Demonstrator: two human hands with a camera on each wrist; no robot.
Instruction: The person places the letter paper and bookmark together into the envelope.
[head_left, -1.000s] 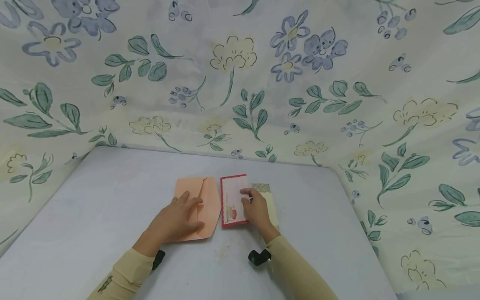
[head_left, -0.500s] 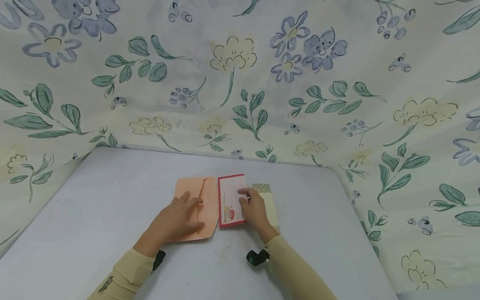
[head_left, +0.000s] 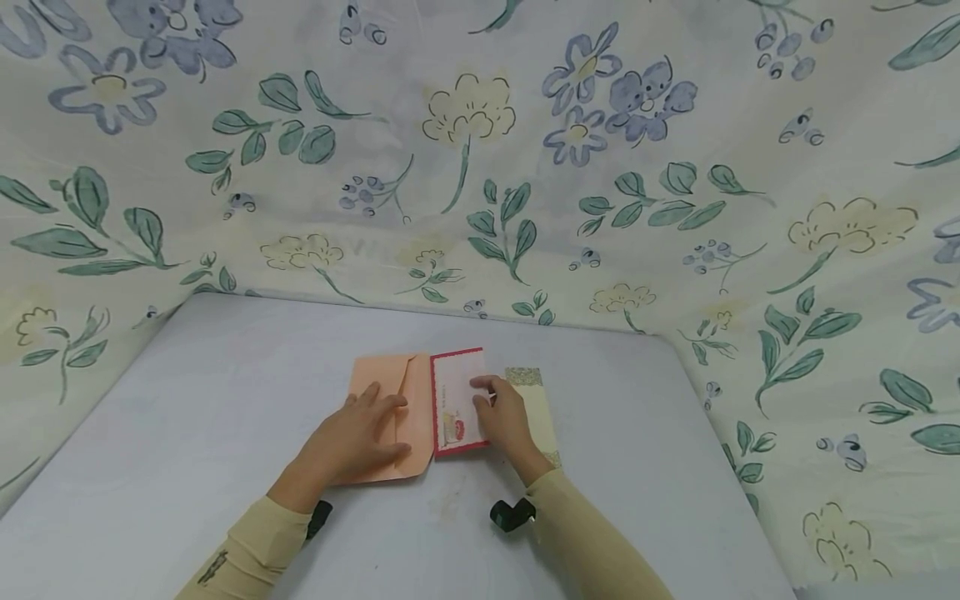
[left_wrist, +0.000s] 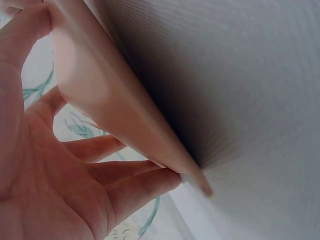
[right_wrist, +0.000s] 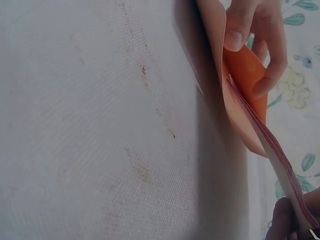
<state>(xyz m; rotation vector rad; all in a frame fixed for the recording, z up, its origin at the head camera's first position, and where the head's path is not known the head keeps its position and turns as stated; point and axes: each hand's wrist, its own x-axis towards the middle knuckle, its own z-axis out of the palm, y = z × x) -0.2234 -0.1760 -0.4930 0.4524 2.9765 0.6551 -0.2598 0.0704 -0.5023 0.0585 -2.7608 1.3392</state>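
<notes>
An orange paper envelope (head_left: 418,379) lies at the middle of the table, its opening towards the right. My left hand (head_left: 352,440) rests on it with fingers spread; in the left wrist view the fingertips (left_wrist: 172,179) touch its face. My right hand (head_left: 507,419) pinches the right edge of a red-bordered greeting card (head_left: 459,375) with a small printed picture. In the right wrist view, the card's leading edge (right_wrist: 262,127) sits within the envelope's raised mouth (right_wrist: 240,122). How deep it reaches is hidden in the head view.
A cream card with a glittery band (head_left: 524,377) lies on the white table (head_left: 637,433), partly behind my right hand. Floral cloth (head_left: 480,150) hangs behind the table and at both sides. Black wrist devices (head_left: 512,515) show near the sleeves.
My right hand has slid the greeting card leftwards, so its left edge now overlaps the envelope's right edge. The left hand has stayed in place on the envelope.
</notes>
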